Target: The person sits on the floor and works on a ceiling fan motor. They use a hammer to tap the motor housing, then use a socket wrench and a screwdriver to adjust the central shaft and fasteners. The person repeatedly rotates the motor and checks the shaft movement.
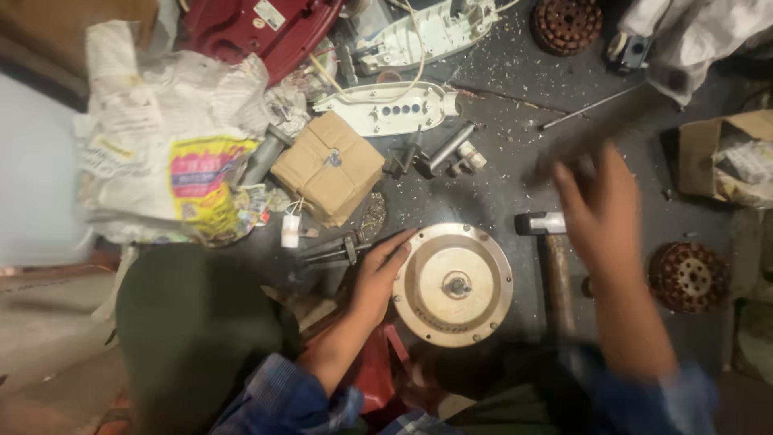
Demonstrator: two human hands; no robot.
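Observation:
A round metal motor cover [453, 284] with a short centre shaft lies on the dark floor in front of me. My left hand [378, 276] rests flat against its left rim. My right hand [600, 208] is raised and blurred above a hammer [551, 266] that lies just right of the cover; its fingers are spread and it holds nothing.
A brown cardboard box [328, 167], crumpled plastic bags [173, 137], white appliance shells [390, 106], a red casing [258, 28], metal rods [584, 107] and two wound rotor cores [688, 276] [566, 22] surround the work spot. An open carton [725, 157] sits at right.

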